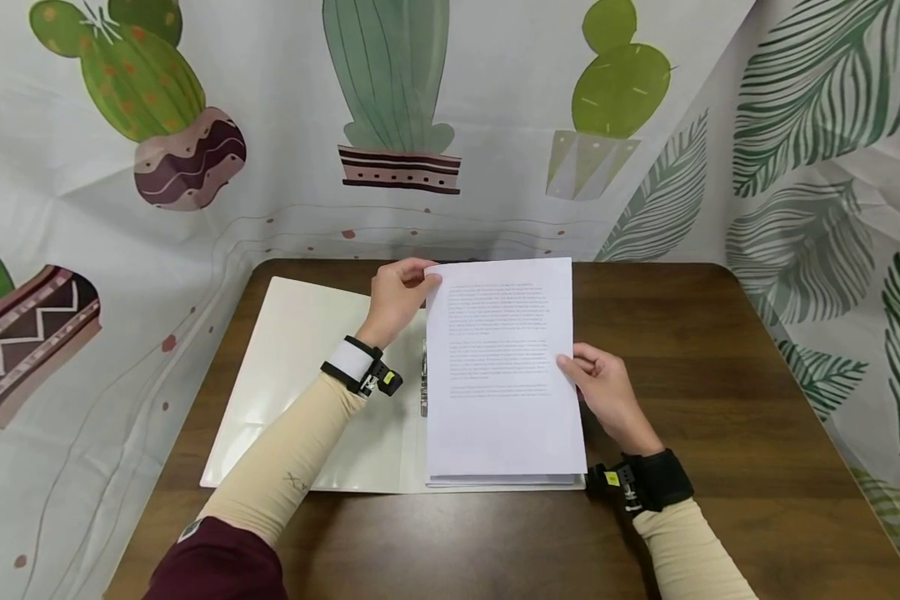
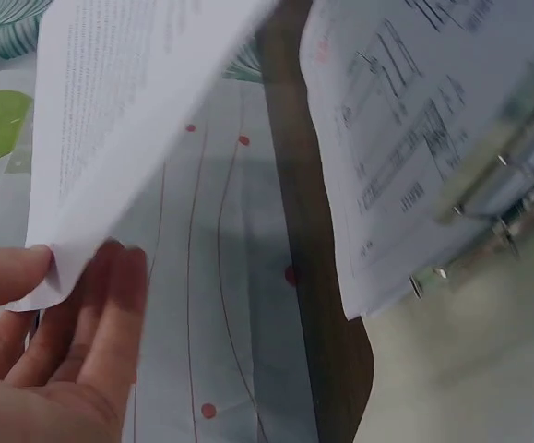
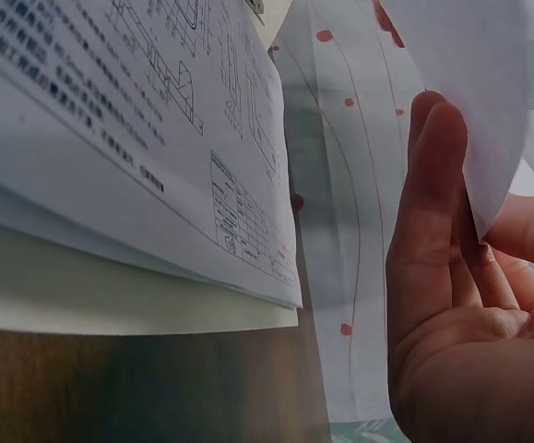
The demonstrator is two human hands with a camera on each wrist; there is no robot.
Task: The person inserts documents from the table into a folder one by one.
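Observation:
Both hands hold a printed sheet of paper (image 1: 498, 350) raised above an open white ring binder (image 1: 315, 375). At its top left corner, my left hand (image 1: 400, 298) pinches the sheet between thumb and fingers. My right hand (image 1: 603, 387) pinches the right edge, about halfway down. Under the raised sheet, a stack of papers (image 3: 137, 166) with printed drawings and text lies on the binder's right side. Metal rings (image 2: 497, 203) show at the spine in the left wrist view. The head view has most of the stack hidden behind the sheet.
The binder lies on a dark brown wooden table (image 1: 690, 350), its left cover spread flat. Behind and beside the table hangs a white cloth (image 1: 510, 100) printed with cacti and leaves. Each wrist wears a black strap with a small camera.

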